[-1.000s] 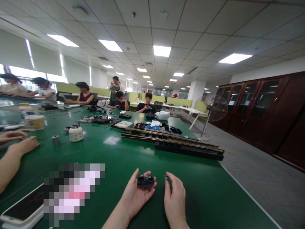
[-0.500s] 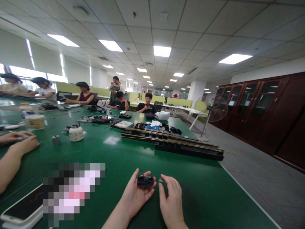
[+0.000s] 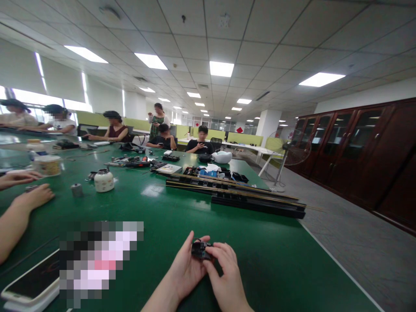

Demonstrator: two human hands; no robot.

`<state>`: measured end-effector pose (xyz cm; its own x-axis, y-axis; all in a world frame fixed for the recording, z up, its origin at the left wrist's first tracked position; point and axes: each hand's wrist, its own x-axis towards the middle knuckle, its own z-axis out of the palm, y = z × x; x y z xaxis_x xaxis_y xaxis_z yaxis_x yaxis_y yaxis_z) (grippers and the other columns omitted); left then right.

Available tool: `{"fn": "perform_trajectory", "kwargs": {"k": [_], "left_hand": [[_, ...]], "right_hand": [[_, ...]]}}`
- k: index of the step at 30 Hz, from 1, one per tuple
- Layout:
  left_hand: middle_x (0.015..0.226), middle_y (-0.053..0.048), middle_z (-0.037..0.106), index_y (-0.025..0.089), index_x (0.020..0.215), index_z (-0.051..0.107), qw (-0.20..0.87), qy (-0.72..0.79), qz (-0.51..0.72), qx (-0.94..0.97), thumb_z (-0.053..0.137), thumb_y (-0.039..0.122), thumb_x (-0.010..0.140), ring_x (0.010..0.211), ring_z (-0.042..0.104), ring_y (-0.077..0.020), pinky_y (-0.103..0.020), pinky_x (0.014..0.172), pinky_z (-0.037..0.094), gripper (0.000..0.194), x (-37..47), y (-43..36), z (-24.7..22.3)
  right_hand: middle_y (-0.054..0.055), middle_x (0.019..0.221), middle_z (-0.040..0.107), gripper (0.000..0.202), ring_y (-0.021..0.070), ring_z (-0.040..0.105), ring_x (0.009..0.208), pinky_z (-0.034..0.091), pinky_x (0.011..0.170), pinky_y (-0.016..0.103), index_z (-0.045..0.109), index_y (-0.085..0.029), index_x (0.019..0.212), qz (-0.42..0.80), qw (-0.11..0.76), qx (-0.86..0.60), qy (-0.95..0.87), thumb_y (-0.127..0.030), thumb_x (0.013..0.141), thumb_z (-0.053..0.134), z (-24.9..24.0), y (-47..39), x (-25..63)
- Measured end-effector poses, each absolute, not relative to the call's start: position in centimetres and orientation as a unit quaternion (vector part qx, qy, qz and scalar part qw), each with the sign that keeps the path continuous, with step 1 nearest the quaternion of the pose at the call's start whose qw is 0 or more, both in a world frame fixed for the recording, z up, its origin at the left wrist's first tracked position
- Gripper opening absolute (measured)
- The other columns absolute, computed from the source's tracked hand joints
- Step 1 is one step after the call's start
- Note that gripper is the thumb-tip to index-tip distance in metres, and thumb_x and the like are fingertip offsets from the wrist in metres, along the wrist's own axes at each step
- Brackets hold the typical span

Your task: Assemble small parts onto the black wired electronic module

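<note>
My left hand point(image 3: 188, 268) is palm up, its fingers curled around a small black plastic casing point(image 3: 199, 250). The casing has an open hollow side with parts inside; its exact kind is unclear. My right hand point(image 3: 224, 264) touches the casing's right end, thumb below and fingers above. The small grey piece from the earlier frame is hidden behind those right fingertips. Both hands are above the green table point(image 3: 276, 260) near its front edge.
A phone point(image 3: 32, 277) lies at the lower left beside a blurred-out patch. Another person's hands point(image 3: 32, 197) work at the left edge. A white jar point(image 3: 104, 180) and a grey cylinder point(image 3: 77, 190) stand nearby. Long black rails point(image 3: 256, 208) with thin rods lie ahead.
My right hand has moved left, bringing the small grey piece against the casing. My left hand has shifted slightly right and tilted the casing. The other person's hands have moved apart.
</note>
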<state>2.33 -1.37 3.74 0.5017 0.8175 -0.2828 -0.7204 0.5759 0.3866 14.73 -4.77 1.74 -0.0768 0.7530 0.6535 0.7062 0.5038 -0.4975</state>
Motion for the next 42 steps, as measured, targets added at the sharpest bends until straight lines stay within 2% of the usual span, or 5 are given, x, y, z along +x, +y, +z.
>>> {"fn": "perform_trajectory", "kwargs": {"k": [9,24,30,36,42], "left_hand": [[0.071,-0.007,0.063,0.01,0.08,0.058,0.855,0.211,0.464,0.099,0.051,0.036,0.078,0.063,0.06,-0.0131,-0.023,0.06,0.046,0.027,2.5,-1.5,3.6],[0.064,-0.004,0.061,0.014,0.069,0.051,0.85,0.246,0.458,0.09,0.051,0.039,0.078,0.057,0.058,-0.0122,-0.025,0.058,0.047,0.026,2.7,-1.4,3.3],[0.07,-0.004,0.061,0.014,0.081,0.053,0.826,0.312,0.441,0.163,0.049,0.043,0.077,0.06,0.058,-0.0109,-0.021,0.054,0.044,0.03,2.4,-1.2,3.1],[0.083,-0.006,0.062,0.017,0.094,0.052,0.685,0.418,0.478,0.357,0.041,0.046,0.079,0.073,0.059,-0.0148,-0.029,0.068,0.046,0.035,2.0,0.2,1.8],[0.09,-0.005,0.062,0.019,0.082,0.064,0.561,0.441,0.485,0.505,0.058,0.029,0.067,0.093,0.052,-0.0202,-0.033,0.092,0.034,0.019,1.2,0.2,1.5]], "right_hand": [[0.0,0.103,0.063,0.022,0.0218,0.052,0.102,0.038,0.092,0.042,0.062,-0.03,0.097,-0.003,0.417,-0.517,-0.748,-0.023,0.076,0.059,2.1,-4.5,15.0],[0.001,0.112,0.06,0.026,0.0209,0.05,0.108,0.037,0.094,0.039,0.063,-0.029,0.095,0.096,0.386,-0.526,-0.752,-0.017,0.073,0.057,2.6,-4.6,14.9],[0.003,0.11,0.061,0.028,0.0204,0.052,0.105,0.039,0.092,0.037,0.062,-0.03,0.101,0.115,0.386,-0.53,-0.747,-0.02,0.076,0.056,2.2,-4.5,15.1],[0.002,0.107,0.062,0.028,0.0211,0.054,0.103,0.039,0.092,0.036,0.063,-0.028,0.098,0.157,0.392,-0.541,-0.727,-0.018,0.073,0.056,2.1,-4.5,15.2],[0.003,0.105,0.063,0.037,0.0214,0.055,0.101,0.04,0.09,0.034,0.06,-0.025,0.104,0.191,0.382,-0.57,-0.702,-0.015,0.069,0.053,1.4,-4.1,15.4]]}}
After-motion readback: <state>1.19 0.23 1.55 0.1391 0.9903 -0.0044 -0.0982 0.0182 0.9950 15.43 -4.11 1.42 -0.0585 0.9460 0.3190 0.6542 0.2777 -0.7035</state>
